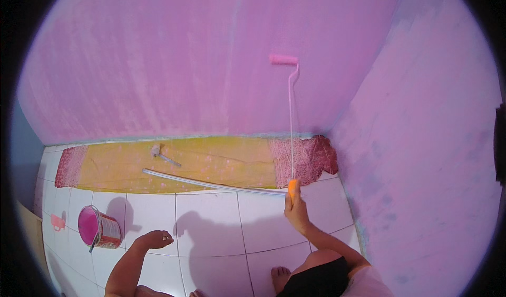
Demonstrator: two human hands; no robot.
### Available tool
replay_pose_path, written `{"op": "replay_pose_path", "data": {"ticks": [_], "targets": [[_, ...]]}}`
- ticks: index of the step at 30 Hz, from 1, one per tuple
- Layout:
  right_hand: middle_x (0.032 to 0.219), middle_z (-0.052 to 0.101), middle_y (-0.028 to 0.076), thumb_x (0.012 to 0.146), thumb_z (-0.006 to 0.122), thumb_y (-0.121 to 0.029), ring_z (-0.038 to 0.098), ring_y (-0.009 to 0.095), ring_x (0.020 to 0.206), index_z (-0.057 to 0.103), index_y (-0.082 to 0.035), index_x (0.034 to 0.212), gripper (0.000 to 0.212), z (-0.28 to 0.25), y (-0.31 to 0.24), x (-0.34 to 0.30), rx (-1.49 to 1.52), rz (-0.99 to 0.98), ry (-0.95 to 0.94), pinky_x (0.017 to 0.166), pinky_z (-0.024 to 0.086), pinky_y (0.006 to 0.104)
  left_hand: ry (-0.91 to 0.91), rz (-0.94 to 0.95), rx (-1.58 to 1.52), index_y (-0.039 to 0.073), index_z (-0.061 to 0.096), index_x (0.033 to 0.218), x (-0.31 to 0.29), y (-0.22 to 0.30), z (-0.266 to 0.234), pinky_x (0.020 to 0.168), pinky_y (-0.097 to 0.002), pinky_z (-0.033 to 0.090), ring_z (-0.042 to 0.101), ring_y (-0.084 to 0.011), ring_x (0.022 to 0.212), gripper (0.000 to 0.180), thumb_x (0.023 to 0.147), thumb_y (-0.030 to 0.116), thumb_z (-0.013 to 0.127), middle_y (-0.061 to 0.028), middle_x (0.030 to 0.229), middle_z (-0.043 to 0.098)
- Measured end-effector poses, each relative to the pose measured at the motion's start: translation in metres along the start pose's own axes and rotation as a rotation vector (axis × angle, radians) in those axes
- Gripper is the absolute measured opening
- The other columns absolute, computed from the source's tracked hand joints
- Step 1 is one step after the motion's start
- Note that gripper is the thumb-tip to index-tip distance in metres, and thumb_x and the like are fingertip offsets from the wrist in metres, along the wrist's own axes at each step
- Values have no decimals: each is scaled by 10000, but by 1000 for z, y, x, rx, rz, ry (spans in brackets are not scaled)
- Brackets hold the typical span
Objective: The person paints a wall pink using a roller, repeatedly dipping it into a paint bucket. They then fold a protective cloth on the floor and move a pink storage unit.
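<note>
1. Head view, ahead of me: a person's right hand [297, 212] is wrapped around the orange handle [292, 190] of a long paint roller [291, 119], its pink sleeve [283, 60] up at the pink-purple wall [174, 49].
2. Head view, left: the left hand [154, 239] looks curled, though I can't tell how tightly, over white floor tiles [211, 241], near a bucket of pink paint [109, 231].
3. Head view, beyond: a yellow cloth [226, 157] with dark red ends lies along the wall's foot, bearing a small fluffy-headed tool [168, 160].
</note>
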State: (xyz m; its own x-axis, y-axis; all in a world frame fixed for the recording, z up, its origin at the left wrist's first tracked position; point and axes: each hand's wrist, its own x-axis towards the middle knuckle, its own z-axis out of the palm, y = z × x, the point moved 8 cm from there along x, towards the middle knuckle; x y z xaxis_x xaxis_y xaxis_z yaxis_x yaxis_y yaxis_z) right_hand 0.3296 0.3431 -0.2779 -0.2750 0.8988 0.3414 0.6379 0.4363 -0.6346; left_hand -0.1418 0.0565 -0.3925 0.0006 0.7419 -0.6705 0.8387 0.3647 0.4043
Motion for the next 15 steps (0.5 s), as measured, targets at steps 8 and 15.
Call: {"op": "replay_pose_path", "data": {"ticks": [8, 15], "targets": [[769, 665, 163, 1072, 465, -242, 655, 265, 579, 131, -46, 1620, 671, 31, 48, -105, 360, 500, -325, 582, 558, 382, -38, -32, 14, 76, 675, 1230, 4, 6, 6, 956, -413, 526, 708, -265, 1012, 470, 999, 473, 575, -126, 1073, 749], [900, 675, 158, 1087, 437, -222, 673, 207, 679, 231, -8, 1594, 588, -20, 9, -18, 273, 80, 61, 632, 548, 342, -11, 46, 41, 68, 680, 1220, 7, -2, 13, 946, -408, 527, 711, -256, 994, 447, 1018, 446, 551, -121, 1117, 736]]}}
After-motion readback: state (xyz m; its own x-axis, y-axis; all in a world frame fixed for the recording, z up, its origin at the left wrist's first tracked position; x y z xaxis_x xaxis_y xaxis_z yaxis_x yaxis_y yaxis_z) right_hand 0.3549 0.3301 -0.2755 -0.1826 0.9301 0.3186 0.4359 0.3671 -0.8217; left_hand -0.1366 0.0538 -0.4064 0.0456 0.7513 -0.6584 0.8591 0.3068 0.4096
